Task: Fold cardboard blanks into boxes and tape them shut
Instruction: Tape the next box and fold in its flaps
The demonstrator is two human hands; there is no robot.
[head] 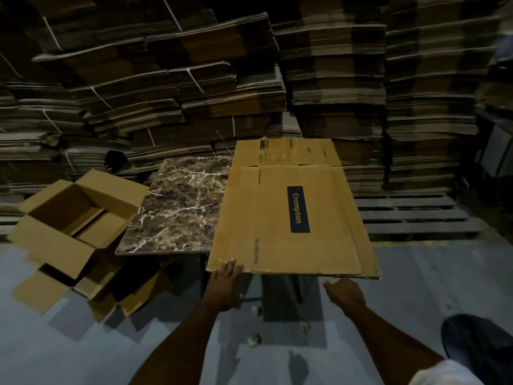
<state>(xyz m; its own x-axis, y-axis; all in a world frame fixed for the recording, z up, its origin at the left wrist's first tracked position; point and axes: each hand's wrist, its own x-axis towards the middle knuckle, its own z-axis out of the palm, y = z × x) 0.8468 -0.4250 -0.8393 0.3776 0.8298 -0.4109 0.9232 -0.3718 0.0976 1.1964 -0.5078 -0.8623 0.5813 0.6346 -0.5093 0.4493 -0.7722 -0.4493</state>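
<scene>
Cardboard blank (277,218) printed "Crompton" lies flat on the right half of a marble-topped table (180,207), its near edge overhanging toward the person. The left hand (226,279) rests straight fingers on the blank's near left corner. The right hand (347,294) is spread loosely just below the near edge; whether it touches cannot be told. The corrugated sheet looks light, stiff across its panels and ready to hinge at its creases, so it is probably best taken at the near edge with both hands. An assembled open box (75,215) sits on the floor at left, and bundled stacks of flat cartons (166,79) fill the far wall.
</scene>
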